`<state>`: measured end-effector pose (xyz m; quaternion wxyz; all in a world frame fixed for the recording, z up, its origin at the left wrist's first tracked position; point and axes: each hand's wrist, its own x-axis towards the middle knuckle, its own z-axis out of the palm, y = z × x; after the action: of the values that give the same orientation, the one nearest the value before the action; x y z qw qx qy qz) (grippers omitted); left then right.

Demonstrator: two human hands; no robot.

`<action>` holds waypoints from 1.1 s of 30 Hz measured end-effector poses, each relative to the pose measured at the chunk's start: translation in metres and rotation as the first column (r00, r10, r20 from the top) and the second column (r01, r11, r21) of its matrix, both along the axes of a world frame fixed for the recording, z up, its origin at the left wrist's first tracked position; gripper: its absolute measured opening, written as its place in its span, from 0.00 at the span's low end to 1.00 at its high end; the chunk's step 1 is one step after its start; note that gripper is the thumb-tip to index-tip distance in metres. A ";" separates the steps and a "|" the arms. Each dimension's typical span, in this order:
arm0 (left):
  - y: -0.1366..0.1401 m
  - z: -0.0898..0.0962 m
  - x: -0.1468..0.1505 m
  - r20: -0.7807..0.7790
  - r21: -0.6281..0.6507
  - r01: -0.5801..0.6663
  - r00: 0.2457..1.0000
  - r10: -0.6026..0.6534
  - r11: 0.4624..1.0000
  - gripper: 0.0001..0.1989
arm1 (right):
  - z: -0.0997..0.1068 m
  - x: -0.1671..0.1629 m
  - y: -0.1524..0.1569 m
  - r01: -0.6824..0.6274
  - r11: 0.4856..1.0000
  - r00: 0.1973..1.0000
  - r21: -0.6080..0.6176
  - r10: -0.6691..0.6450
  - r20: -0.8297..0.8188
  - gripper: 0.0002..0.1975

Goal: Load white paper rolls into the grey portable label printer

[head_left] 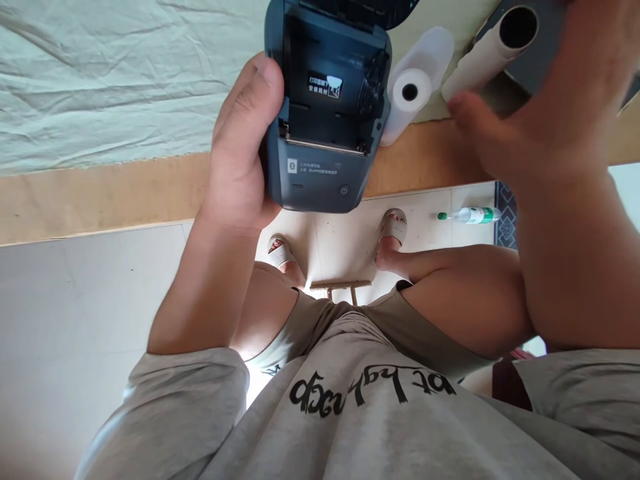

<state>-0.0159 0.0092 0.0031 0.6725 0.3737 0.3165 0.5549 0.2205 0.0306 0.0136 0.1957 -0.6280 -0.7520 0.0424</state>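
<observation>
Likely bay-open step: your left fingers [259, 90] grasp the printer [325, 123] over the table's [100, 193] near edge.
Right hand [550, 133] near the wide-core roll [480, 61], can't tell its fingers' state; next likely needs steady left grip.

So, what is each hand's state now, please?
Left hand: holding the open portable Bluetooth printer.
Right hand: blurred; open or closed cannot be told.

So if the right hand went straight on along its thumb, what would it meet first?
Likely the larger white roll: the right hand has its thumb tip by that roll's lower end. The smaller white roll lies beyond. Depth is unclear.
</observation>
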 end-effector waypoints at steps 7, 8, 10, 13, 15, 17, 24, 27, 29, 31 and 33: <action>-0.003 0.005 0.010 0.024 0.003 0.034 0.999 -0.034 0.999 0.15 | 0.007 -0.027 -0.024 -0.186 0.983 0.972 -0.007 0.183 -0.144 0.21; -0.003 0.006 0.012 0.018 0.010 0.032 0.999 -0.032 0.999 0.17 | 0.007 -0.033 -0.024 -0.196 0.979 0.975 -0.058 0.188 -0.119 0.22; -0.004 0.007 0.014 0.007 0.028 0.039 0.999 -0.040 0.999 0.19 | 0.003 -0.041 -0.020 -0.191 0.977 0.977 -0.100 0.180 -0.112 0.22; -0.002 0.005 0.015 0.011 0.045 0.072 0.997 -0.072 0.996 0.19 | -0.004 -0.046 -0.011 -0.202 0.971 0.973 -0.127 0.184 -0.140 0.19; -0.001 0.004 0.014 0.013 0.054 0.073 0.997 -0.074 0.996 0.18 | -0.006 -0.045 -0.008 -0.225 0.966 0.967 -0.128 0.204 -0.154 0.18; 0.000 0.003 0.012 0.013 0.051 0.071 0.997 -0.072 0.996 0.17 | -0.008 -0.045 -0.007 -0.276 0.956 0.954 -0.098 0.260 -0.151 0.17; -0.001 0.004 0.010 0.025 0.062 0.055 0.998 -0.057 0.997 0.15 | -0.011 -0.045 -0.012 -0.315 0.949 0.943 0.020 0.315 -0.107 0.16; -0.001 0.003 0.010 0.029 0.070 0.066 0.997 -0.068 0.995 0.15 | -0.011 -0.042 -0.011 -0.362 0.932 0.924 -0.017 0.356 -0.138 0.18; -0.001 0.003 0.009 0.037 0.058 0.073 0.997 -0.075 0.996 0.15 | -0.011 -0.041 -0.010 -0.395 0.919 0.912 -0.023 0.388 -0.134 0.18; -0.001 0.002 0.010 0.038 0.045 0.067 0.997 -0.069 0.997 0.15 | -0.011 -0.041 -0.010 -0.398 0.917 0.912 -0.006 0.395 -0.112 0.18; -0.002 0.003 0.011 0.025 0.038 0.058 0.998 -0.059 0.998 0.16 | -0.010 -0.042 -0.011 -0.380 0.925 0.917 0.002 0.377 -0.131 0.18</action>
<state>-0.0054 0.0075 0.0060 0.6855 0.3878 0.2863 0.5456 0.1785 0.0199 0.0031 0.2245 -0.4689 -0.8445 0.1286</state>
